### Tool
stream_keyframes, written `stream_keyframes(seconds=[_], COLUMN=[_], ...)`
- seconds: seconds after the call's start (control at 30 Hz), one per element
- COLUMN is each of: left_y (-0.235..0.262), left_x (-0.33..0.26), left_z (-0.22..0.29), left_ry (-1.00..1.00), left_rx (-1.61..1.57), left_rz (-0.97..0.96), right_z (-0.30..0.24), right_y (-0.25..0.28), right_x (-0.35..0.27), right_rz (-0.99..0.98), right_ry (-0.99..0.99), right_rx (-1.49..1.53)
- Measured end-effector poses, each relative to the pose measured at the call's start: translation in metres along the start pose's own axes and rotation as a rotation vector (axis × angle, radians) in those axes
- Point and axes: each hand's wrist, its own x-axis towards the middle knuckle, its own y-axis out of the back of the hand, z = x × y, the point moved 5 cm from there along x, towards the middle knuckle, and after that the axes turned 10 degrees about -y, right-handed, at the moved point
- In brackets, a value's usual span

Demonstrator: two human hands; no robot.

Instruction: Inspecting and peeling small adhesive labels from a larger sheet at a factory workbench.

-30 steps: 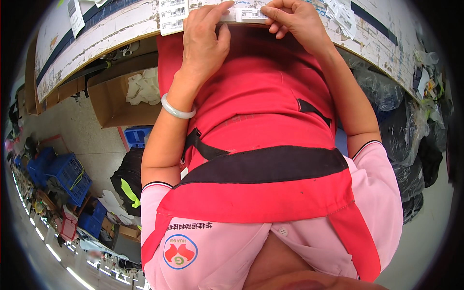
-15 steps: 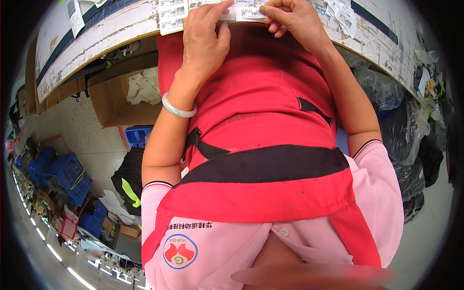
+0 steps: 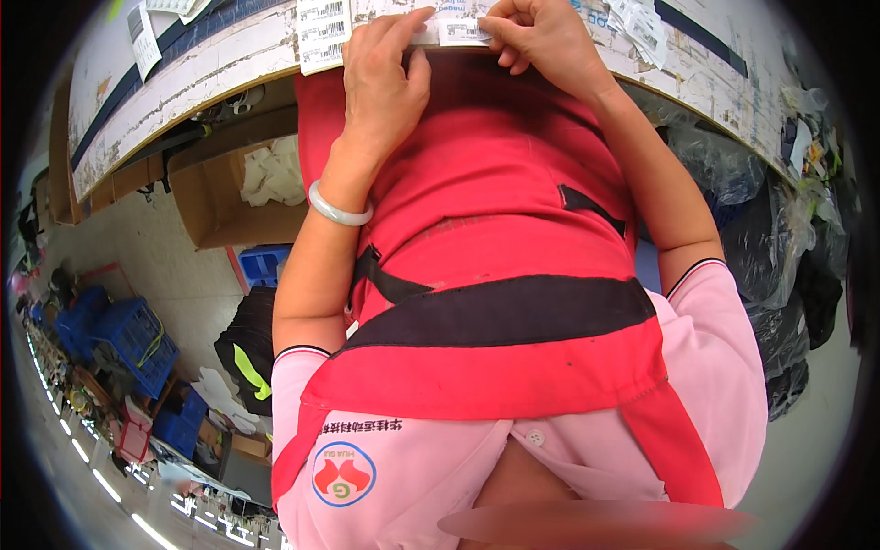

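At the table's near edge, my right hand (image 3: 547, 44) pinches the right end of a small white barcode label (image 3: 463, 32) between thumb and fingers. My left hand (image 3: 389, 81) rests just left of it, fingers stretched forward and thumb apart. Its index fingertip lies close to the label's left end, over a pale patch I cannot make out clearly. Partly under the left hand's outer side is a stack of printed barcode label sheets (image 3: 323, 35). A pile of loose white labels (image 3: 639, 35) lies on the table to the right of my right hand.
The worn white tabletop (image 3: 220, 69) has dark strips across it, with another label slip (image 3: 144, 41) at far left. Below stands an open cardboard box (image 3: 206, 206) holding white scraps. Blue crates (image 3: 137, 344) are on the floor at left, clear plastic bags (image 3: 756, 229) at right.
Both hands and the label appear slightly further left, as the whole view has shifted a little. The right hand keeps its pinch on the label, and the left fingers stay stretched.
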Motion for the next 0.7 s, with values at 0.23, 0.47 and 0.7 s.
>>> stream_keyframes(seconds=[0.23,0.47,0.7], left_y=[0.019,0.013,0.014], left_x=[0.000,-0.010,-0.036], left_z=[0.018,0.026,0.016], left_ry=[0.037,0.148,0.363], left_rx=[-0.067,-0.321,-0.589], left_rz=[0.003,-0.032,-0.023], right_z=[0.017,0.088,0.067], right_y=[0.062,0.187,0.171], right_x=[-0.016,-0.012,-0.020], right_rz=[0.144,0.574,0.845], right_ry=[0.106,0.014,0.053], right_rx=[0.317,-0.044,-0.606])
